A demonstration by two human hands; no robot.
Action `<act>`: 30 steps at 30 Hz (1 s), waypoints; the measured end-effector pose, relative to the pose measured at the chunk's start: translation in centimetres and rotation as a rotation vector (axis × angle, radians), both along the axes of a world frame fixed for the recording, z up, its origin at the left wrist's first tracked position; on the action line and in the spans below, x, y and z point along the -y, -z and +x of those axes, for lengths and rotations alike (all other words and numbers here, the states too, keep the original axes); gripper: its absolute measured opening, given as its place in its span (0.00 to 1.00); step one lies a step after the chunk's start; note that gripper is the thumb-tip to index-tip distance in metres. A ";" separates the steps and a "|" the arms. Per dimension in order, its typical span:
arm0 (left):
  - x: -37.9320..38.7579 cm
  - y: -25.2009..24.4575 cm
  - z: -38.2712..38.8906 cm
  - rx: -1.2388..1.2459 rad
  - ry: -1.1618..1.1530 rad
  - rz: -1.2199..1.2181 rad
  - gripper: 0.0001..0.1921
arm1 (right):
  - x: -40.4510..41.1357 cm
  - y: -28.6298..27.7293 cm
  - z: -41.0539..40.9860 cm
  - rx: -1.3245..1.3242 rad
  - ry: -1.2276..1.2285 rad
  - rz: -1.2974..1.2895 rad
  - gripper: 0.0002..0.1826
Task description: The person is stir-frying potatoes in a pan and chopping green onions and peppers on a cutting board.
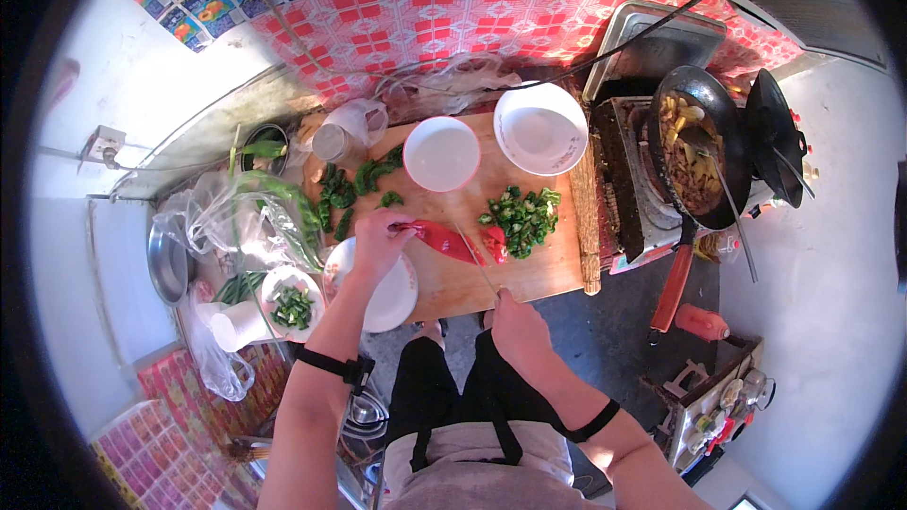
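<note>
On the wooden cutting board [432, 290] lies a long red chili pepper [445, 241]. My left hand [375, 241] pinches its left end. My right hand [521, 329] grips a knife [476, 255], seen nearly edge-on, whose blade meets the pepper's right part. Just right of the blade sit small cut red pieces [494, 244]. They touch a heap of chopped green pepper [523, 219]. Several whole dark green peppers [339, 188] lie at the board's upper left.
Two white bowls [441, 154] [541, 129] stand at the board's far side; a white plate [390, 297] is under my left forearm. A dish of chopped scallion [292, 304] is at left. Right, a wok [737, 184] of food with a ladle sits on the stove [631, 177].
</note>
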State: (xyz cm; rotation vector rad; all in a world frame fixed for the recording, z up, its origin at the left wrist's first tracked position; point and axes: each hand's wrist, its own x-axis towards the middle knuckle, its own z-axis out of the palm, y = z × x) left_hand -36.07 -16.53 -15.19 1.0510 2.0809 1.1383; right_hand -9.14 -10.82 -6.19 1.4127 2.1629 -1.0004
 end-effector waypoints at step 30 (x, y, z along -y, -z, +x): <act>0.3 -0.3 1.8 -0.021 -0.010 -0.072 0.10 | -0.2 4.1 0.5 -0.117 0.031 0.092 0.14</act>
